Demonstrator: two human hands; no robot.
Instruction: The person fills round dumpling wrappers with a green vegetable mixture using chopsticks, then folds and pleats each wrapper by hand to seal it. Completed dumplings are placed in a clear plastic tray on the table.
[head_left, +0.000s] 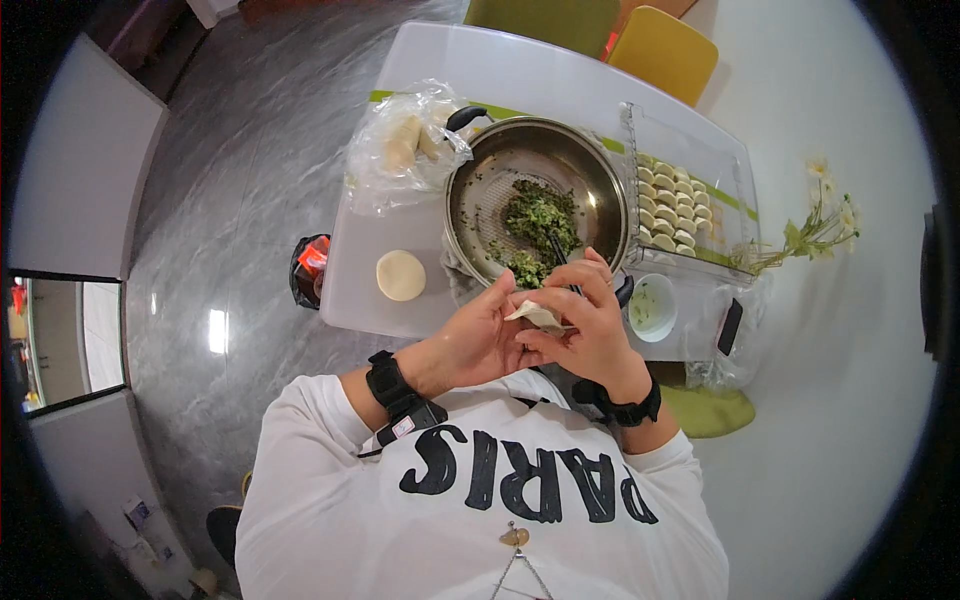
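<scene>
A half-folded dumpling (537, 316) sits between my two hands above the table's near edge, its pale wrapper partly covered by fingers. My left hand (480, 330) cradles it from the left, palm turned up. From the right, the fingers of my right hand (589, 319) pinch its edge. Dark chopsticks (557, 246) run from the right hand's fingers into the green chopped filling (541, 214). That filling lies in a wide steel pan (480, 217) just beyond my hands. To the left, one round dough wrapper (400, 275) lies flat on the table.
A clear plastic container (720, 161) right of the pan holds rows of dumplings (670, 206). Near it stand a white bowl (654, 326) and a black phone-like object (729, 327). A plastic bag (405, 142) with dough pieces lies at back left. Black pan handles (466, 118) stick out.
</scene>
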